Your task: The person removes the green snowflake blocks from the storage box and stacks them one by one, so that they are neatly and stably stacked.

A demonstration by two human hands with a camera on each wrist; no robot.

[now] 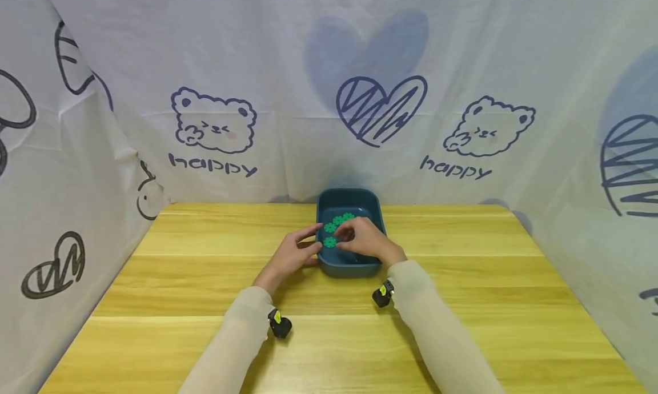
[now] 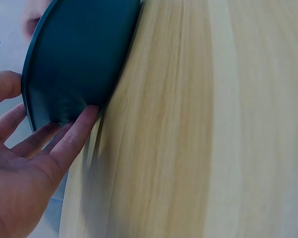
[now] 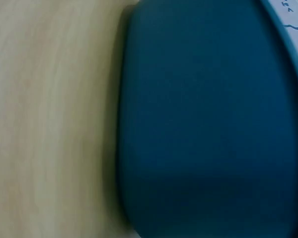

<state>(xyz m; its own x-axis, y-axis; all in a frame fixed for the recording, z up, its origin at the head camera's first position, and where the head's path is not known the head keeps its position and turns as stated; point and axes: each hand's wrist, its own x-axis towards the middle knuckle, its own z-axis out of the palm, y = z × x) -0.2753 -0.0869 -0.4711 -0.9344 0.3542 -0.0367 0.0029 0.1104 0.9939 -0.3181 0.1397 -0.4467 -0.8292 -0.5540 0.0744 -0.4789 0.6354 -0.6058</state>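
Observation:
A dark teal bin (image 1: pixel 350 270) stands on the table, its outer wall filling much of both wrist views. Inside it lie several green flower-shaped pieces (image 1: pixel 329 228), in a curved row along the left and far part of the floor. My left hand (image 1: pixel 292 251) touches the bin's left side. In the left wrist view, its fairly straight fingers (image 2: pixel 74 141) rest against the outer wall. My right hand (image 1: pixel 362 238) reaches over the bin, thumb and forefinger tips apart beside the nearest green piece (image 1: pixel 329 242). Nothing shows between those tips. The right wrist view does not show this hand.
The wooden table (image 1: pixel 462 302) reaches back to a white cloth (image 1: pixel 288 51) printed with bears and hearts, which also hangs at both sides. The bin stands close to the back cloth. A small black camera sits on each wrist.

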